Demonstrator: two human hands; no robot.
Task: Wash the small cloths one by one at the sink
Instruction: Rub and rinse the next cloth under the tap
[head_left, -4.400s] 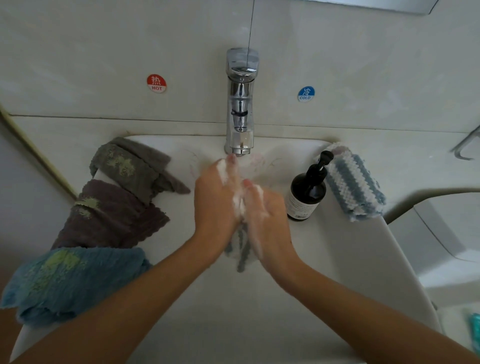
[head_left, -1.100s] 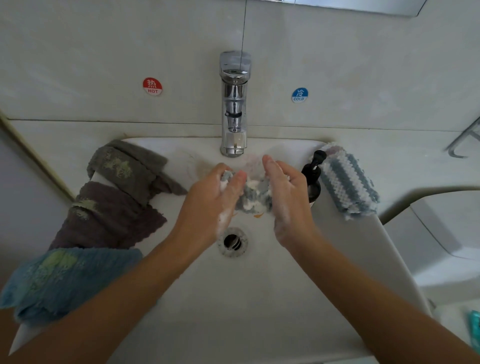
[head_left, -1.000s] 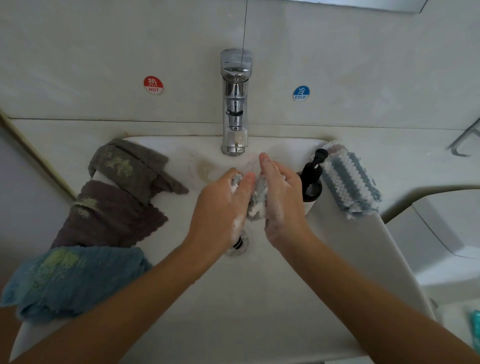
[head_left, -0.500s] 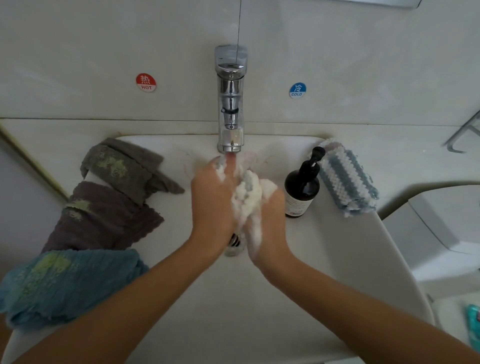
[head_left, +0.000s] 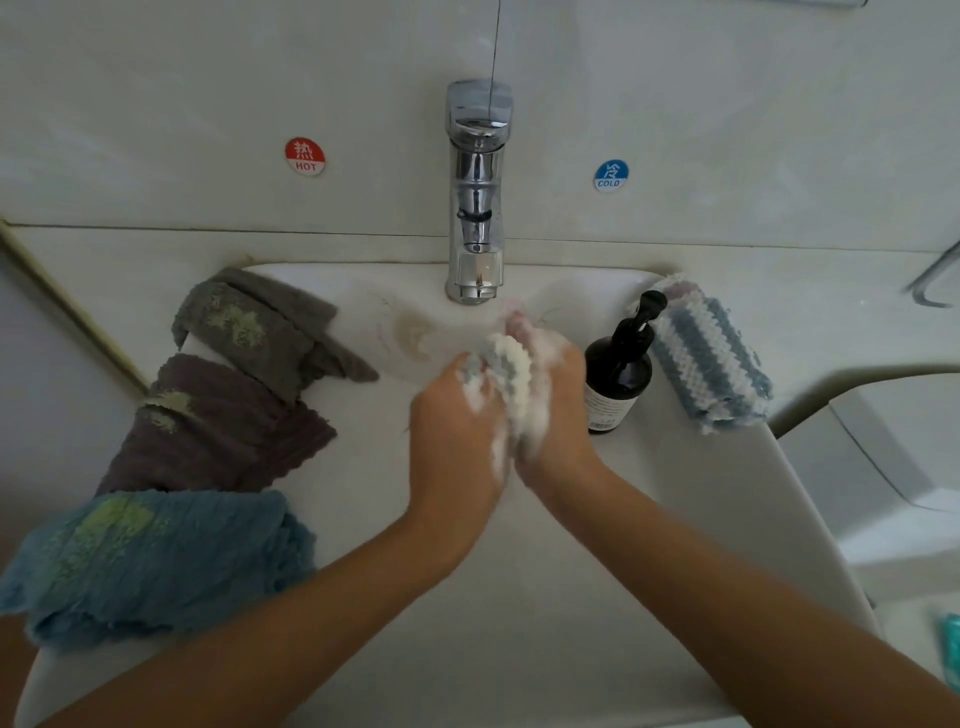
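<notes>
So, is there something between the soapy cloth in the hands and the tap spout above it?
Nothing visible. Left hand and right hand grip the soapy cloth just below and slightly right of the tap; only open basin lies between. The soap bottle stands aside, to the right.

The cloth being scrubbed (head_left: 506, 366) is white and grey-blue under white suds. On the white sink (head_left: 571, 597) rim lie a grey cloth (head_left: 260, 327), a purple-brown one (head_left: 218, 426) and a teal one (head_left: 150, 561), each with yellow-green blotches. A blue-and-white striped cloth (head_left: 706, 358) sits beside the dark brown bottle (head_left: 618, 374). The stickers are red (head_left: 305, 156) and blue (head_left: 611, 175).
</notes>
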